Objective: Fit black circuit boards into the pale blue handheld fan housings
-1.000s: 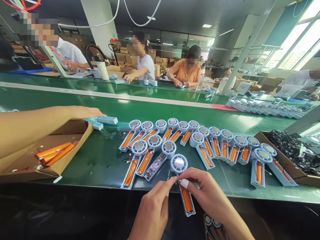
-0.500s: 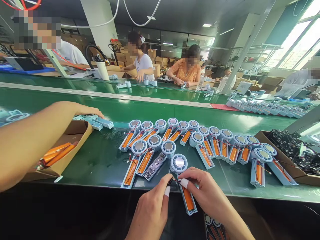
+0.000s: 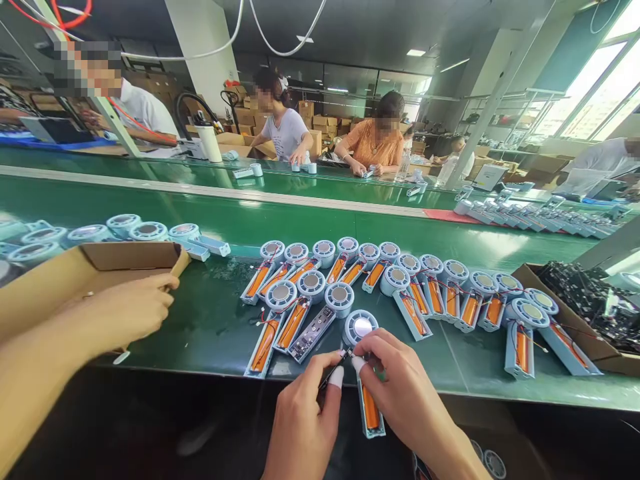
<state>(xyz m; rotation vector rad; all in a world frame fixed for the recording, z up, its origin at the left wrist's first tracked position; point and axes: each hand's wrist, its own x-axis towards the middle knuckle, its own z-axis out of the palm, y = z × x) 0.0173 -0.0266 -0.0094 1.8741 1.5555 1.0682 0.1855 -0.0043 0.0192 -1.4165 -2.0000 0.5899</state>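
My left hand pinches a narrow dark circuit board between thumb and forefinger. Close beside it, my right hand has its fingertips closed on a small wire connector at the board's end; the fingers partly cover it. White covers sit on both thumbs. Under my right hand lies a light-blue handheld fan body, its handle open with an orange battery inside, jutting past the table edge. Left of it, another fan body has a circuit board lying in its handle.
Several fan bodies with orange batteries spread across the green table. A carton of dark circuit boards stands right. A co-worker's hand reaches over a cardboard box at left. More people work beyond the belt.
The co-worker's hand has moved back from the fan bodies on the belt to the cardboard box. Between my hands the circuit board shows more, and the fan body's handle has swung slightly left.
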